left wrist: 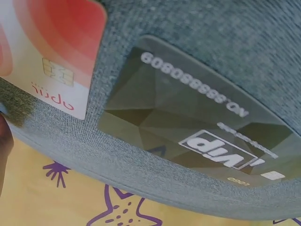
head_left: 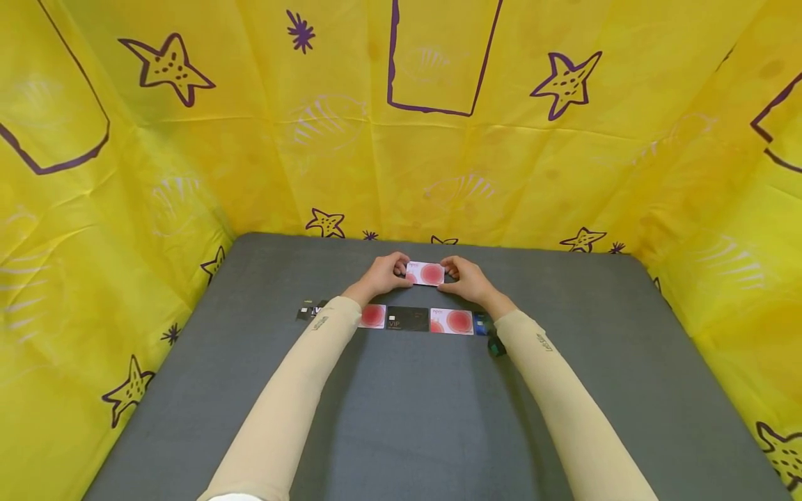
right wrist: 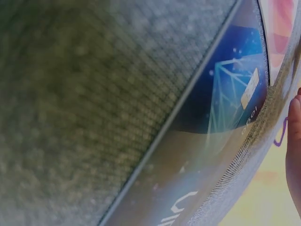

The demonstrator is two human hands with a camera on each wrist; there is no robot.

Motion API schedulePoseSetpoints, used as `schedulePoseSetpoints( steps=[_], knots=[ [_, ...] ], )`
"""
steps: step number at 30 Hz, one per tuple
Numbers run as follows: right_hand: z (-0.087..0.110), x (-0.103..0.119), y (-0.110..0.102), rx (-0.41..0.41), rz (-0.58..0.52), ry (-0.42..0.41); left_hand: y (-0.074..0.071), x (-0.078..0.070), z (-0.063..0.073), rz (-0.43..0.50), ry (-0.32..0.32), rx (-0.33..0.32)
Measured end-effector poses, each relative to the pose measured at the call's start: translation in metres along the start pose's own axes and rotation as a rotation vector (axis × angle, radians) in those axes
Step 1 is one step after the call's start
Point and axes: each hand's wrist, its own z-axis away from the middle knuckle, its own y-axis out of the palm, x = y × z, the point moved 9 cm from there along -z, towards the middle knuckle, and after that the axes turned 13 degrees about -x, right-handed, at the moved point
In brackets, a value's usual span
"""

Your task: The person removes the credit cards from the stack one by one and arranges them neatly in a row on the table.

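We pinch a white card w/ red circle (head_left: 425,273) btwn left hand (head_left: 383,273) & right hand (head_left: 465,277), each grip closed on a short edge, card low over the grey desk (head_left: 401,417), far-centre. Just nearer us, a row of cards: red-circle card (head_left: 372,316), black VIP card (head_left: 407,319), another red one (head_left: 452,321), blue card (head_left: 481,323).

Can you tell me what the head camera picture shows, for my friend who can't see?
Two hands, left hand and right hand, hold a red-and-white card by its ends above a row of cards on a grey table.
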Motion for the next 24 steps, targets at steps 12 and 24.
schedulePoseSetpoints(
  steps=[12, 24],
  knots=[
    [0.010, 0.009, -0.009, -0.059, -0.035, -0.054, -0.006, -0.008, 0.009, 0.015, 0.075, -0.025],
    [0.027, 0.016, -0.019, -0.078, -0.050, -0.113, -0.008, -0.022, 0.024, 0.034, 0.151, -0.056]
  ],
)
